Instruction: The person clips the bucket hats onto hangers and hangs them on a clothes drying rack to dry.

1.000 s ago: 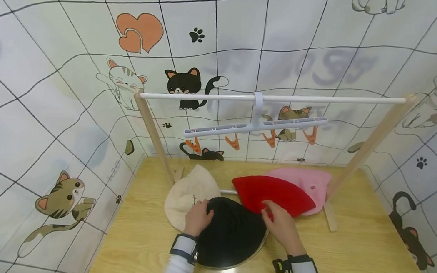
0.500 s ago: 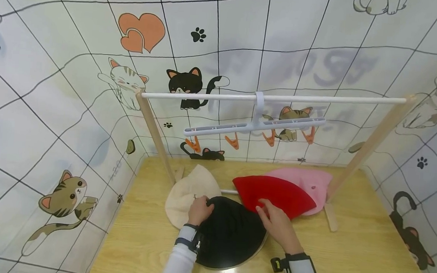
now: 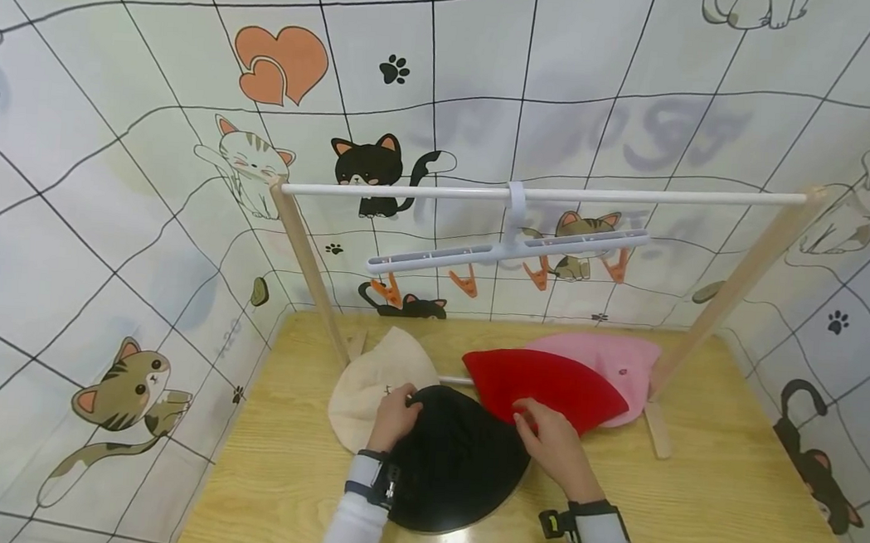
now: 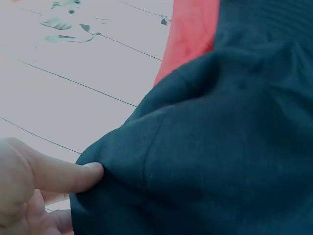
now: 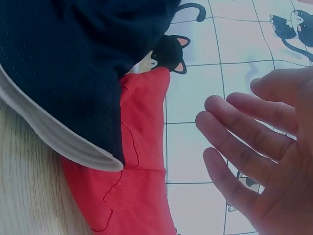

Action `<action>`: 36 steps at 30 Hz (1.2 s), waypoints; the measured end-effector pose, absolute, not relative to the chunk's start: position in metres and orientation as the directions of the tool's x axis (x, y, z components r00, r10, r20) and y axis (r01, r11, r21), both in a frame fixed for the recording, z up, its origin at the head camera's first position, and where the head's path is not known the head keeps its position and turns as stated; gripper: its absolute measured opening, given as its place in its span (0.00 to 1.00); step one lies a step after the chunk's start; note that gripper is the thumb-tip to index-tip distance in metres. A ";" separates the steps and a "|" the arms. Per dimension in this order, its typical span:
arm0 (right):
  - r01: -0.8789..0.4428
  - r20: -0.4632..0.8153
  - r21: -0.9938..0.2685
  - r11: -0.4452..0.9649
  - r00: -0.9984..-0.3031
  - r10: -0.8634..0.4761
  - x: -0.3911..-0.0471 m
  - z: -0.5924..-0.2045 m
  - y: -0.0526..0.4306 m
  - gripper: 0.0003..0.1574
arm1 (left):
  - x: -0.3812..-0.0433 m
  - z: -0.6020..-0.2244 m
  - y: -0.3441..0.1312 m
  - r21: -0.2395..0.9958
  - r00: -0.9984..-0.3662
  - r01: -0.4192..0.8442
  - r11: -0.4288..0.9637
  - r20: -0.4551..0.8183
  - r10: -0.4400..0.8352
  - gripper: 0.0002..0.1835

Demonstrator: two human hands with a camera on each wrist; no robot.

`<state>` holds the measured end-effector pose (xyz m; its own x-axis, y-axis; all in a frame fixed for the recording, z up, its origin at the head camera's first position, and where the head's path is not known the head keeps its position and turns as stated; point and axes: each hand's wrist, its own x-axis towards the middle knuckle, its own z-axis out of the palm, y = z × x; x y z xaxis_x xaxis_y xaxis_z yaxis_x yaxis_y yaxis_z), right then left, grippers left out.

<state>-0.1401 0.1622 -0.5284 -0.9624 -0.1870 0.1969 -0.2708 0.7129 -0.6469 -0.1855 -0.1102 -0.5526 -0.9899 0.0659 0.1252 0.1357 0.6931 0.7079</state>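
In the head view a black bucket hat (image 3: 460, 464) with a pale lining lies folded flat at the table's front. My left hand (image 3: 393, 418) pinches its upper left edge; in the left wrist view the thumb (image 4: 73, 176) presses on the dark cloth and the other fingers go behind it. My right hand (image 3: 559, 449) hangs over the black hat's right side, in front of a red hat (image 3: 548, 386). The right wrist view shows its fingers (image 5: 239, 142) spread and loosely bent, with nothing between them. The black hat overlaps the red hat and a cream hat (image 3: 376, 384).
A pink hat (image 3: 627, 370) lies partly under the red one. Behind the hats, a rack with a white rail (image 3: 395, 193) and wooden posts (image 3: 732, 298) carries a pale hanger (image 3: 436, 259) with several orange clips (image 3: 464, 283). A cat-patterned wall (image 3: 473, 133) surrounds the wooden table (image 3: 727, 505).
My left hand has moved slightly up, drawing the black hat's upper left edge with it. The right hand has shifted a little to the left and stays loose.
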 end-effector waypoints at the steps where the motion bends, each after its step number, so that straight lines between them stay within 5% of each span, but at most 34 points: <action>1: -0.274 0.202 -0.645 0.714 -0.961 -0.187 -0.140 -0.528 0.162 0.19 | -0.184 -0.550 -0.110 0.716 -0.990 0.133 0.686 0.130 0.057 0.04; 8: -0.274 0.214 -0.643 0.715 -0.961 -0.175 -0.141 -0.529 0.160 0.18 | -0.174 -0.526 -0.114 0.750 -0.984 0.126 0.650 0.177 -0.012 0.05; 26: -0.241 0.188 -0.644 0.726 -0.970 -0.156 -0.146 -0.522 0.154 0.17 | -0.163 -0.461 -0.111 0.667 -0.872 0.375 0.644 0.489 0.002 0.08; 36: -0.237 0.170 -0.656 0.717 -0.971 -0.165 -0.153 -0.511 0.142 0.18 | -0.163 -0.452 -0.116 0.638 -0.848 0.408 0.654 0.529 0.013 0.07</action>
<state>-0.1532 0.1417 -0.5114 -0.9714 -0.1654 0.1703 -0.2370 0.7170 -0.6555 -0.1626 -0.1156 -0.4521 -0.8485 0.0128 0.5291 0.4075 0.6536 0.6377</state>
